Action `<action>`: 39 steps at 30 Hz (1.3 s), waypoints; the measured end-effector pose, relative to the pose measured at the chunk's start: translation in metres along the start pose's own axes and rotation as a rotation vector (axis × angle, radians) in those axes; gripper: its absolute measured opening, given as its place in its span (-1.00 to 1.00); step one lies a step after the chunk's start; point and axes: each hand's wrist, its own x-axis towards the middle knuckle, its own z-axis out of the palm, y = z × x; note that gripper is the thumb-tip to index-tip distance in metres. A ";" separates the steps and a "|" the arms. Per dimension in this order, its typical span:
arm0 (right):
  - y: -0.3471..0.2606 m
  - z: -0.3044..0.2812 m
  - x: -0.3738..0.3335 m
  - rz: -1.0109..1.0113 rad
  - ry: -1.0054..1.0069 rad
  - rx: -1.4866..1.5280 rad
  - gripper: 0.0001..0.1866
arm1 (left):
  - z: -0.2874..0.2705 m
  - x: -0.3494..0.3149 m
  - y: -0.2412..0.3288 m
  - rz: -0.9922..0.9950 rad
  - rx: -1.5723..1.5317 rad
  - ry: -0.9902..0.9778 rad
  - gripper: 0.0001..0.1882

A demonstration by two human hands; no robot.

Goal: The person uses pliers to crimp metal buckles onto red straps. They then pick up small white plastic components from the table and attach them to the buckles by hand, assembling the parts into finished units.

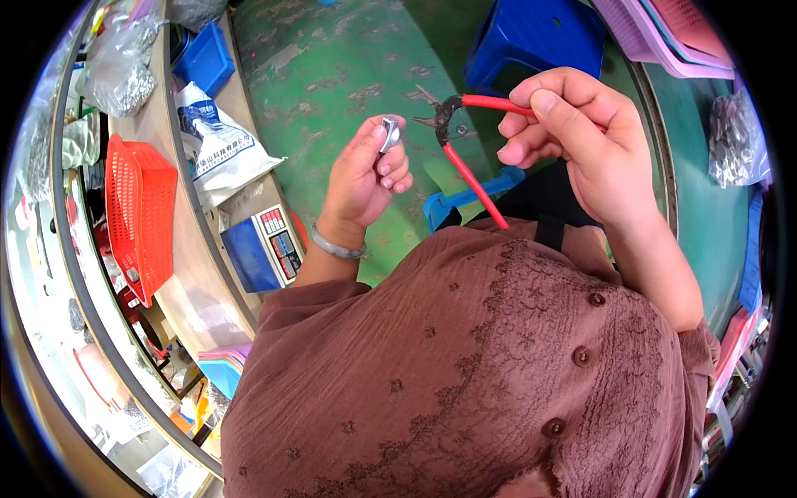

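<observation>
Between the thumb and forefinger of my left hand (359,178) is a small shiny silver metal piece (390,134), its exact kind too small to tell. My right hand (594,137) pinches one red handle of a pair of pliers (445,112). The pliers' dark, slender jaws are spread and point left toward the metal piece, apart from it. Their other red handle swings free, slanting down toward my lap. A grey bangle (338,244) circles my left wrist.
On the left, a shelf bears a red perforated basket (141,220), a digital scale (264,247), a white printed sack (220,149) and a blue tray (205,62). A blue stool (540,37) stands ahead on the worn green floor (332,75). Pink-purple baskets (656,33) sit at the upper right.
</observation>
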 end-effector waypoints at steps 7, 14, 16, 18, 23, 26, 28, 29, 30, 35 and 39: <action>0.000 0.005 0.000 -0.028 -0.022 -0.042 -0.84 | 0.001 0.005 -0.003 0.051 0.075 -0.023 -0.71; 0.002 0.011 0.000 -0.008 -0.039 -0.043 -0.85 | 0.001 0.001 -0.006 0.041 0.054 -0.028 -0.75; 0.004 0.011 0.000 -0.024 -0.079 -0.124 -0.82 | 0.002 0.001 -0.008 0.039 0.073 0.003 -0.76; 0.004 0.017 -0.001 -0.057 -0.053 -0.124 -0.85 | 0.003 0.000 -0.009 0.040 0.075 0.024 -0.79; 0.013 0.029 -0.006 -0.220 0.012 -0.211 -0.86 | 0.002 -0.001 -0.015 0.046 -0.052 0.064 -0.81; 0.019 0.030 -0.005 -0.201 0.055 -0.178 -0.87 | 0.002 0.001 -0.022 0.064 -0.122 0.072 -0.80; 0.024 0.029 -0.004 -0.276 0.103 -0.207 -0.88 | 0.002 0.001 -0.023 0.077 -0.120 0.061 -0.78; 0.029 0.028 -0.003 -0.362 0.141 -0.241 -0.88 | 0.003 0.000 -0.024 0.083 -0.118 0.055 -0.76; 0.032 0.027 0.000 -0.447 0.177 -0.274 -0.89 | 0.005 -0.001 -0.026 0.067 -0.092 0.059 -0.75; 0.010 0.017 -0.001 -0.186 -0.004 -0.324 -0.83 | 0.005 -0.003 -0.026 0.084 -0.051 0.094 -0.72; 0.004 0.022 -0.002 -0.164 0.024 -0.213 -0.85 | 0.005 -0.001 -0.019 0.128 0.038 0.129 -0.75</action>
